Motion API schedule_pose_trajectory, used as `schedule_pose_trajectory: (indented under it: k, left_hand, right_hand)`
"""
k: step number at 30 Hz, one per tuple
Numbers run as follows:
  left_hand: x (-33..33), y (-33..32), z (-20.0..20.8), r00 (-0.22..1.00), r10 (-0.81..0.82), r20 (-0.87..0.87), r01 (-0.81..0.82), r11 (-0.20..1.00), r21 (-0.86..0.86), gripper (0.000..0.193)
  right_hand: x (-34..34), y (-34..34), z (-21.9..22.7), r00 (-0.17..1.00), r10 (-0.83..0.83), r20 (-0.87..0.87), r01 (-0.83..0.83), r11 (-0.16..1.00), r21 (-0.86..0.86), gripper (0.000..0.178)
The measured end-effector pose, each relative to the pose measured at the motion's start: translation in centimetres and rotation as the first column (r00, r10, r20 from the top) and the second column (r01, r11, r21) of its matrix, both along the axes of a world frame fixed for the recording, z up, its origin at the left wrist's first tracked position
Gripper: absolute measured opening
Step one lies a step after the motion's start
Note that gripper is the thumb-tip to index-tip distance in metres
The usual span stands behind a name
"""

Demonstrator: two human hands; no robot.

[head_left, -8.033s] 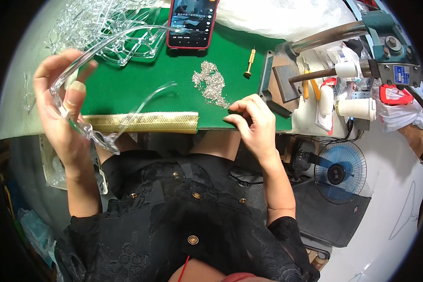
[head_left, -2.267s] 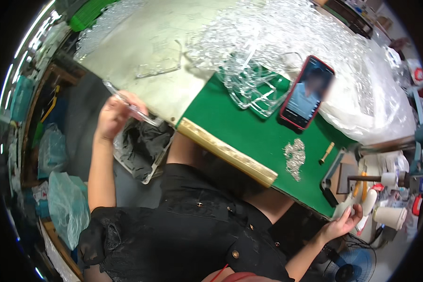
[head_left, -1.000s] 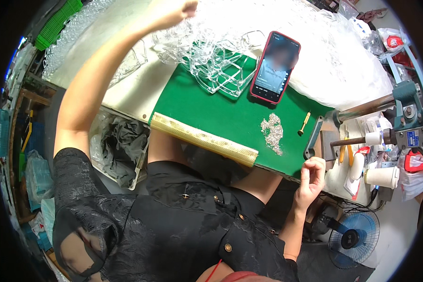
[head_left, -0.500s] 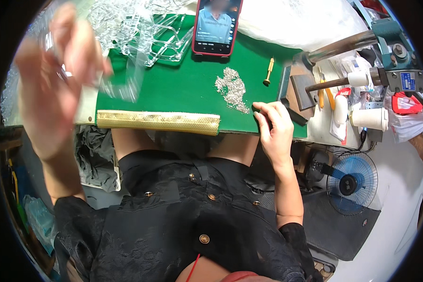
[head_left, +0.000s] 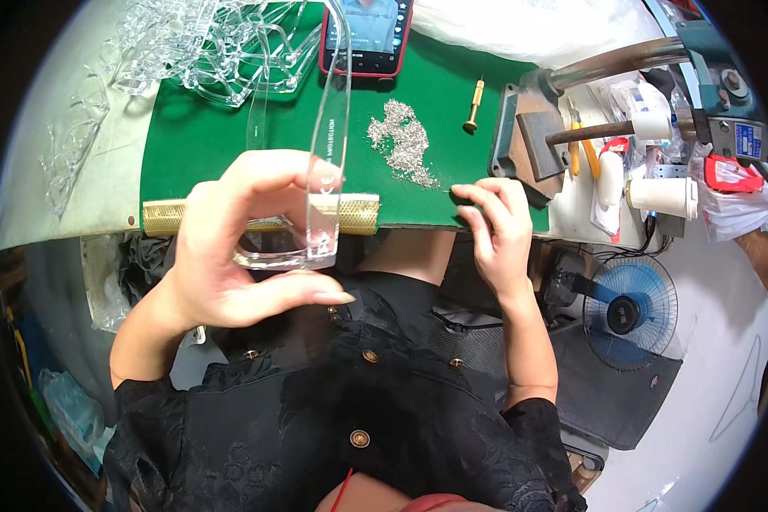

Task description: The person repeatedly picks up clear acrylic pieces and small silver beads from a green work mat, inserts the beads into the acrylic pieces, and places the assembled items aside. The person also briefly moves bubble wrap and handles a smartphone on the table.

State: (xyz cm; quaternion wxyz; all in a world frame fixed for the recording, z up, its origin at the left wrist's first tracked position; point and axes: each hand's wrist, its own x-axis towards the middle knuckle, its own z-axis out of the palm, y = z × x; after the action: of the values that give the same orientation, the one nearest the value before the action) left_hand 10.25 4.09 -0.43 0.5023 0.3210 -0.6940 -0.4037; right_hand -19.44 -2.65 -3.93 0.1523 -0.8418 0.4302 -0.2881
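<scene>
My left hand (head_left: 230, 247) is raised in front of the bench edge, thumb and fingers closed around a clear plastic eyeglass frame (head_left: 328, 154). One long temple arm of it points up and away. My right hand (head_left: 497, 226) rests at the near edge of the green mat (head_left: 316, 128), beside a loose pile of tiny silvery screws (head_left: 404, 143). Its fingers are curled with thumb and forefinger close together; whatever is at their tips is too small to name. A small brass-coloured screwdriver (head_left: 474, 107) lies beyond that hand.
More clear eyeglass frames (head_left: 222, 55) are heaped at the back left. A red-cased phone (head_left: 365, 43) stands behind the mat. A gold textured strip (head_left: 166, 218) runs along the front edge. On the right are a bench press (head_left: 602, 72), a white cup (head_left: 662, 198) and, lower, a fan (head_left: 627, 316).
My left hand has come from the upper left toward the middle, bringing the clear eyeglass frame with it. The view has shifted slightly; my right hand stays beside the screw pile.
</scene>
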Motion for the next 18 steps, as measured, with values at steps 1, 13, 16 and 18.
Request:
schedule_pose_trajectory:
  k: [1, 13, 16, 18]
  left_hand:
    - [-0.1, -0.4, 0.0, 0.998, -0.031, 0.055, 0.032, 0.999, -0.027, 0.076]
    - [-1.2, -1.3, -0.9, 0.998, -0.003, 0.065, 0.011, 0.992, -0.123, 0.073]
    - [-1.2, -1.3, -0.9, 0.997, -0.012, 0.081, 0.023, 0.991, -0.131, 0.073]
    - [-1.3, -1.3, -0.9, 0.997, -0.013, 0.075, 0.022, 0.992, -0.124, 0.072]
  right_hand:
    - [0.1, -0.2, -0.1, 1.000, -0.005, 0.022, 0.004, 1.000, 0.030, 0.018]
    - [0.7, -1.9, -0.7, 0.998, 0.008, 0.054, -0.016, 0.989, 0.148, 0.013]
    - [0.9, -2.1, -0.9, 0.999, 0.035, 0.021, -0.037, 0.998, 0.057, 0.013]
    - [1.0, -2.1, -0.8, 0.998, 0.057, -0.013, -0.056, 0.998, 0.021, 0.014]
